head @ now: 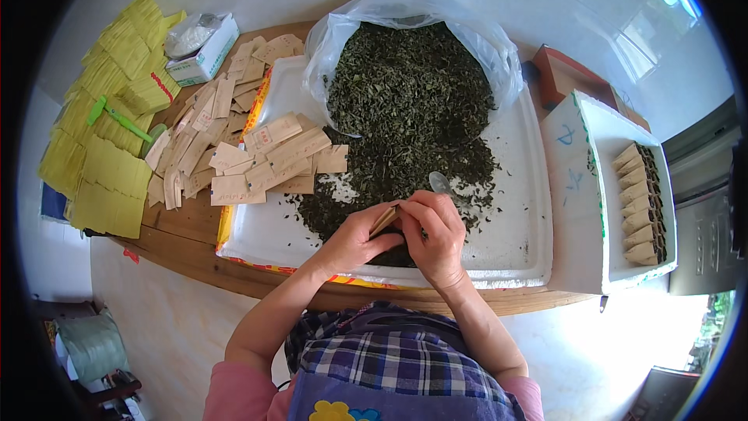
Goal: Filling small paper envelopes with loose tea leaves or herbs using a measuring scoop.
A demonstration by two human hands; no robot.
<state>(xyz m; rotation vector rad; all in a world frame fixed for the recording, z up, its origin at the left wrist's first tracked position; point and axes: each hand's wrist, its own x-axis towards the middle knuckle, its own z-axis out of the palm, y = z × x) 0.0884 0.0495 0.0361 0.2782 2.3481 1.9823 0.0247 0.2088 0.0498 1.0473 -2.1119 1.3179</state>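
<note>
Above the near part of a white foam tray (526, 245), my left hand (362, 234) grips a small brown paper packet (384, 222). My right hand (432, 231) has its bent fingers at the packet's upper end; whether they pinch it is hard to tell. Dark dried leaves (409, 88) fill an open clear plastic bag (502, 58) and spill across the tray below my hands. A clear plastic spoon (439, 182) lies on the leaves just beyond my right hand. Flat paper packets (298, 149) are heaped over the tray's left edge.
More packets (198, 128) lie on the wooden table (175, 222). Stacked yellow papers (111, 169), a green plastic tool (120, 120) and a small carton (207, 58) are at left. Right, a foam box (637, 280) holds filled packets (637, 210) upright; a reddish box (567, 73) stands behind.
</note>
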